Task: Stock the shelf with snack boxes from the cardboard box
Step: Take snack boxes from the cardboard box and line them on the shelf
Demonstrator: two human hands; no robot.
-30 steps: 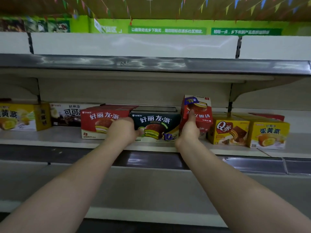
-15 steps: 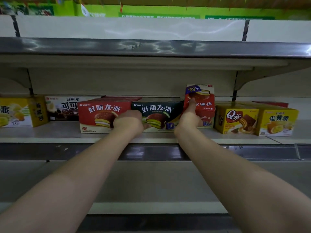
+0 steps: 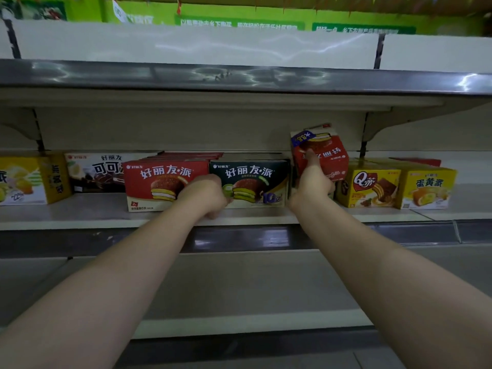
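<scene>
A small red snack box [image 3: 323, 153] stands upside down on the middle shelf [image 3: 80, 214], tilted slightly, between a dark green pie box [image 3: 255, 177] and a yellow Q box [image 3: 372, 182]. My right hand [image 3: 311, 186] grips the small red box from the front, thumb up its face. My left hand [image 3: 205, 194] is curled against the front of the dark green box, at its left edge beside a wide red pie box [image 3: 157, 179]. The cardboard box is not in view.
Further boxes line the shelf: a white cocoa box [image 3: 98, 170], a yellow box [image 3: 29, 179] at far left, a yellow egg-yolk pie box [image 3: 427, 187] at right. A steel-edged upper shelf [image 3: 239, 78] overhangs. A lower shelf [image 3: 239, 288] lies beneath my arms.
The small red box has tilted a little and shifted right with my right hand. My left hand stays at the dark green box. The camera has dipped and moved closer.
</scene>
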